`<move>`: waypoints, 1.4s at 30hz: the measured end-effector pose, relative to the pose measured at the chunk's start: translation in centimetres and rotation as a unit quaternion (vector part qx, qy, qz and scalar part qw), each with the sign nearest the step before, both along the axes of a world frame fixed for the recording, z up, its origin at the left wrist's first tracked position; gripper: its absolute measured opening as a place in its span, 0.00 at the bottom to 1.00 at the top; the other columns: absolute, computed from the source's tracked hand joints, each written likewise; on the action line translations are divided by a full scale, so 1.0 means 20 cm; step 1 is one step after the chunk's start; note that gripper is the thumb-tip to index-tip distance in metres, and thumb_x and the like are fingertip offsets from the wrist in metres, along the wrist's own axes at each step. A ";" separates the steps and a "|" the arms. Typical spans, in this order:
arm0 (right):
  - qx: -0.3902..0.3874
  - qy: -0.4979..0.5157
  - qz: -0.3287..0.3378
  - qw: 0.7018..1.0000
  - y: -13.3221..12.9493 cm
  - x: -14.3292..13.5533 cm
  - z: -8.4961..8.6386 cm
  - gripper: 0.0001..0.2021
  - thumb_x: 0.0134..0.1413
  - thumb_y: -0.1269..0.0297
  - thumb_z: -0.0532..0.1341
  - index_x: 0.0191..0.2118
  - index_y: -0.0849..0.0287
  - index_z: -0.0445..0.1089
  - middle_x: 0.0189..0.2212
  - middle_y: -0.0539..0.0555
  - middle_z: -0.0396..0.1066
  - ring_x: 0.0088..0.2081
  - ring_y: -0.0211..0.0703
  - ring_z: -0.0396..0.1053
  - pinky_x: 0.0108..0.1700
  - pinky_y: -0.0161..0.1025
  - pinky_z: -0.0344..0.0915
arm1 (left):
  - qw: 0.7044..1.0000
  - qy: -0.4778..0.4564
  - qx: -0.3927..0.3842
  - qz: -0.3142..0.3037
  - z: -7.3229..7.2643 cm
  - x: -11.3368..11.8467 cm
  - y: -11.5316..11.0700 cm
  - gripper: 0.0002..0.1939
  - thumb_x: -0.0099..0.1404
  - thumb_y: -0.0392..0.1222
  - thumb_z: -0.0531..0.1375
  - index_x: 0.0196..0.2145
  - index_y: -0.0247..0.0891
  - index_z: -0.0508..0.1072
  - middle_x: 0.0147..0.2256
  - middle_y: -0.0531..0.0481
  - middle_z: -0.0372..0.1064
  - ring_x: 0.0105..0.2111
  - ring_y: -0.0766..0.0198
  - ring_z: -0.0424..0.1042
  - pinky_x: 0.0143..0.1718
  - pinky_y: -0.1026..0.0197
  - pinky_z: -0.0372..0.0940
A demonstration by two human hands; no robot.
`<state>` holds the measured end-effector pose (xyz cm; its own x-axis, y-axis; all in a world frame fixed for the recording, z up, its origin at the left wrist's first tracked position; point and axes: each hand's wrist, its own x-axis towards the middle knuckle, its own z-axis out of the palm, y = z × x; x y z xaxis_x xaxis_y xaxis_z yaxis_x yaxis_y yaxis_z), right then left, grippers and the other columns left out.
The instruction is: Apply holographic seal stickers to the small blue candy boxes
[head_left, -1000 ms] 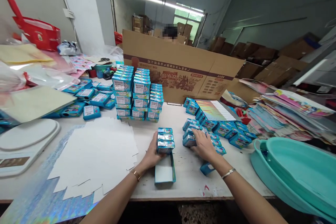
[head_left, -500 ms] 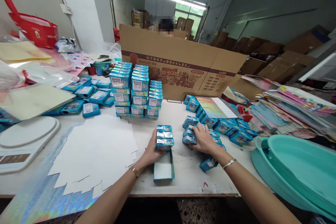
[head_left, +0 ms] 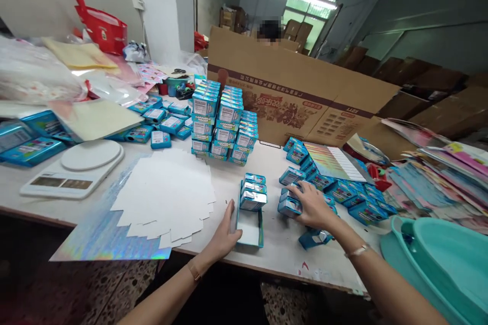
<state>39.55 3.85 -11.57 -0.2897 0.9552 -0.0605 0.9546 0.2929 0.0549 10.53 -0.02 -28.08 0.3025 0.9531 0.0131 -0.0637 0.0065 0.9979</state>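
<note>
An open blue tray (head_left: 249, 236) lies near the table's front edge, with three small blue boxes (head_left: 253, 193) standing in its far part and its near part showing a white bottom. Beside the tray's left wall is my left hand (head_left: 225, 233), fingers apart and holding nothing. My right hand (head_left: 312, 205) has its fingers closed over small blue boxes (head_left: 288, 206) to the right of the tray. Another blue box (head_left: 310, 239) lies just below that hand. Behind the tray rise stacks of filled blue trays (head_left: 223, 134).
White sheets (head_left: 171, 198) and a kitchen scale (head_left: 76, 167) are on the left. Turquoise basins (head_left: 450, 259) stand at the right front, near more blue boxes (head_left: 343, 191). A large cardboard panel (head_left: 290, 91) spans the back; a person's head shows above it.
The view has swung left. My left hand has let go of the three boxes, which now stand in the tray, and has moved nearer. My right hand remains on the boxes at right.
</note>
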 end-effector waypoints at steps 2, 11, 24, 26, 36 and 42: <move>-0.010 0.058 0.044 0.997 -0.10 -0.05 0.11 0.39 0.45 0.56 0.68 0.65 0.52 0.60 0.61 0.67 0.56 0.62 0.70 0.55 0.58 0.61 0.57 | 1.000 -0.017 0.001 0.003 0.00 0.00 -0.03 0.49 0.59 0.32 0.57 0.73 0.40 0.39 0.73 0.42 0.34 0.72 0.51 0.37 0.72 0.46 0.35; -0.164 0.136 0.183 0.960 -0.19 -0.55 0.23 0.42 0.39 0.63 0.70 0.64 0.53 0.59 0.61 0.64 0.56 0.62 0.64 0.55 0.62 0.55 0.56 | 0.997 -0.025 0.066 -0.038 0.02 0.00 -0.02 0.41 0.63 0.35 0.58 0.71 0.40 0.48 0.72 0.45 0.41 0.72 0.49 0.39 0.72 0.43 0.35; -0.116 0.034 0.105 0.987 -0.20 -0.56 0.04 0.44 0.40 0.66 0.67 0.67 0.54 0.55 0.64 0.67 0.53 0.63 0.68 0.54 0.60 0.60 0.56 | 0.980 0.086 0.098 -0.150 -0.01 -0.09 0.02 0.43 0.65 0.35 0.54 0.73 0.45 0.39 0.74 0.50 0.23 0.72 0.49 0.28 0.71 0.41 0.29; -0.125 0.017 0.108 0.986 -0.20 -0.58 0.05 0.45 0.40 0.66 0.67 0.68 0.55 0.55 0.64 0.68 0.53 0.63 0.68 0.54 0.59 0.60 0.58 | 0.970 0.100 0.092 -0.203 0.01 -0.11 0.03 0.51 0.61 0.35 0.58 0.73 0.43 0.32 0.73 0.48 0.18 0.72 0.46 0.25 0.71 0.40 0.30; -0.191 -0.013 0.051 0.980 -0.19 -0.68 0.03 0.56 0.41 0.76 0.64 0.74 0.58 0.33 0.73 0.73 0.31 0.71 0.77 0.34 0.60 0.73 0.55 | 0.973 0.174 0.133 -0.070 0.07 0.02 -0.09 0.54 0.65 0.50 0.61 0.72 0.33 0.27 0.72 0.31 0.22 0.72 0.41 0.28 0.70 0.35 0.34; -0.208 0.069 0.099 0.971 -0.16 -0.59 -0.01 0.56 0.38 0.81 0.62 0.74 0.58 0.36 0.73 0.72 0.32 0.72 0.74 0.31 0.63 0.65 0.57 | 0.948 0.278 0.156 -0.016 0.06 0.08 -0.09 0.46 0.64 0.51 0.60 0.71 0.27 0.44 0.71 0.27 0.39 0.71 0.37 0.41 0.69 0.34 0.44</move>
<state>27.68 0.65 -11.84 -0.4975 0.7815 -0.3765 0.8673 0.4404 -0.2318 12.08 -1.75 -26.87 0.3745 0.9191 0.1221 0.4676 -0.3009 0.8312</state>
